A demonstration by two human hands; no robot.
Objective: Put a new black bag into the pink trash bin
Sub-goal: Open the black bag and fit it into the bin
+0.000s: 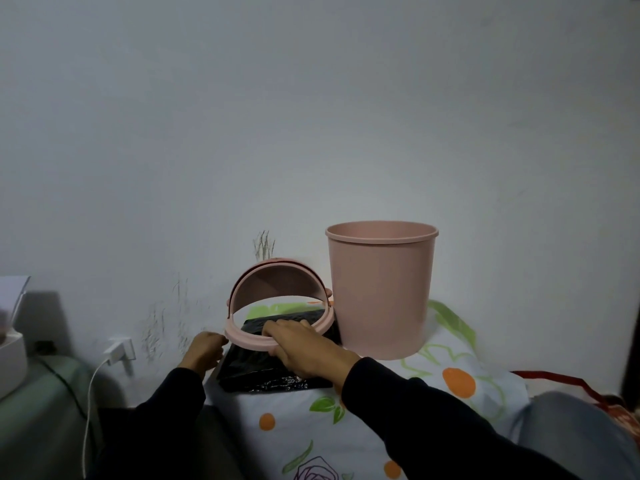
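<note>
The pink trash bin (381, 292) stands upright and open on a flower-patterned cloth, right of centre against the wall. Left of it sits its pink lid ring (249, 341) with the flap tipped up. A folded black bag (249, 372) lies flat under the ring. My right hand (304, 348) grips the ring's near rim, fingers over the bag. My left hand (206, 348) is curled at the ring's left edge, touching it; whether it grips the ring I cannot tell.
The patterned cloth (457, 379) covers a raised surface. A white charger and cable (119, 351) hang from the wall at left, above a green surface (41, 403) with a white box (10, 355). A grey-clad knee (571, 431) is at lower right.
</note>
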